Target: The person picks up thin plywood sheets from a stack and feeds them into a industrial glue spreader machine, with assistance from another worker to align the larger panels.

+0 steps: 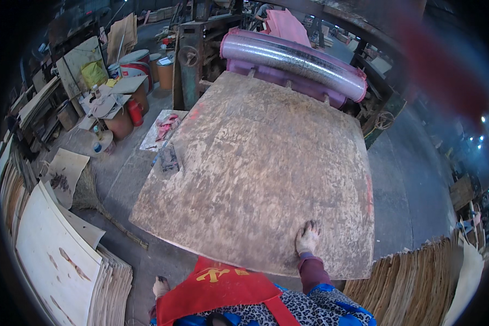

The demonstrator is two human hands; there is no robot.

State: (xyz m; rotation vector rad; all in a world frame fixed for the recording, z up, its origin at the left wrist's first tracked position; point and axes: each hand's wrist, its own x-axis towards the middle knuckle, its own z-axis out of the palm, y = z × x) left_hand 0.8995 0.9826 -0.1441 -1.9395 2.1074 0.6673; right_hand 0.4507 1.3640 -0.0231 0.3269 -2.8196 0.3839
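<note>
My right hand (308,237), in a pale glove with darkened fingertips, rests flat on the near right part of a large worn wooden board (252,171). At my left side, beside the red apron (224,287), hangs my left hand (161,286), also gloved and touching no board; its fingers are partly hidden by the angle. Past the board's far edge lies a glue spreader's metal roller (293,57) with pink liquid on it. A dark block-like object (169,159) sits on the board's left edge.
Stacked wood veneer sheets (59,252) stand at left, with more veneer (403,281) at lower right. A straw broom (89,191) lies on the floor. Drums, a red container (135,113) and a pink cloth (167,124) are at upper left. Another person (263,12) is beyond the roller.
</note>
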